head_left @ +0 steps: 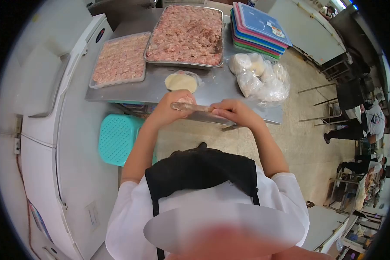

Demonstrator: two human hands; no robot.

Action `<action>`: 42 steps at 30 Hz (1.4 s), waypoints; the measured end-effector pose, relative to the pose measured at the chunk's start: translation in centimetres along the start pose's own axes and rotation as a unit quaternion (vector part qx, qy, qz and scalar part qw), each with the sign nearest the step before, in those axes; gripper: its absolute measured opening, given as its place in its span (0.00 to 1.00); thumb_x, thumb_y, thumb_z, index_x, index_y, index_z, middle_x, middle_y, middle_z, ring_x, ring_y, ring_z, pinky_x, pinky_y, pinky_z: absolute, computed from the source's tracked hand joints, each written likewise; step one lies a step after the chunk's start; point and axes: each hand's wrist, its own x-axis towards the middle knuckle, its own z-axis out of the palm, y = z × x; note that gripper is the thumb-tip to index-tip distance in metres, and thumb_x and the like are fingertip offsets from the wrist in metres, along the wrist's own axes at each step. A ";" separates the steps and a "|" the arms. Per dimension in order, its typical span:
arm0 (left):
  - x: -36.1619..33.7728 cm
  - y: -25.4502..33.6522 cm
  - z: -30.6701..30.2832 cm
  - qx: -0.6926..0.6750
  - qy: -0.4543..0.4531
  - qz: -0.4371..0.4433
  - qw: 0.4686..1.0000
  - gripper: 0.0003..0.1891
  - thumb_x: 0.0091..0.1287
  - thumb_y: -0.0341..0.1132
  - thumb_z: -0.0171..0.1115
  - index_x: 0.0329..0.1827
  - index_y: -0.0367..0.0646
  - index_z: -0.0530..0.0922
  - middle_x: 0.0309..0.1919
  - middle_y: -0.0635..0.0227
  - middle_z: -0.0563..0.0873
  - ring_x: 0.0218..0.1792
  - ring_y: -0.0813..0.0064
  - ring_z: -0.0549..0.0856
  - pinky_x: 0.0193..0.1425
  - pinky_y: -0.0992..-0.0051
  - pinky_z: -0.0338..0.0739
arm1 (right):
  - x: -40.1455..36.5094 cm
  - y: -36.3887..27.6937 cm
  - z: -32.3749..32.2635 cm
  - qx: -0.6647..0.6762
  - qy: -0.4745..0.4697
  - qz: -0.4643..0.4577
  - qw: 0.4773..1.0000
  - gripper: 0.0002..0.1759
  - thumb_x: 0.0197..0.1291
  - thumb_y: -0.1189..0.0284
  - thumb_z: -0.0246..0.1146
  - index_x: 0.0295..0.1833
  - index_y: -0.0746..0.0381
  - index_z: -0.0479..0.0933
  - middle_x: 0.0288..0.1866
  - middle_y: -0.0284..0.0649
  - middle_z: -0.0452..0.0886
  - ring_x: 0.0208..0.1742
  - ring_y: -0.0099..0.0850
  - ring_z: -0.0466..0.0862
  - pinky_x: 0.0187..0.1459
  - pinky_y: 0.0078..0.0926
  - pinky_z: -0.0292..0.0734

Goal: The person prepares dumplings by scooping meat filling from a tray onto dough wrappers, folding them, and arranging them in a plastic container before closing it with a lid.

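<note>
My left hand (170,109) is cupped around a small portion of ground meat (186,100). Whether a wrapper lies under that meat is hidden by the fingers. In my right hand (235,112) is the handle end of a flat spatula (190,106), its blade smeared with meat and laid across the left palm. Just beyond the hands, a stack of round pale dough wrappers (181,83) rests on plastic film on the steel table (130,93). Farther back stands a deep metal tray (184,64) heaped with ground meat, scooped lower on its right side.
Left of the tray is a shallow container of small filled dumplings (120,60). Stacked colored lids (262,28) and plastic bags of pale dough rounds (258,76) stand at the right. A turquoise stool (119,139) and white freezer (84,143) flank the left side. People work far right.
</note>
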 end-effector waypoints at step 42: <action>9.0 -13.2 -7.1 0.197 0.124 0.058 0.971 0.14 0.56 0.34 0.66 0.45 0.41 0.80 0.40 0.56 0.85 0.41 0.55 0.85 0.46 0.64 0.78 | 8.4 6.8 -3.9 0.063 0.185 0.157 0.968 0.20 0.64 0.61 0.63 0.52 0.66 0.81 0.40 0.43 0.85 0.41 0.28 0.82 0.45 0.26 0.74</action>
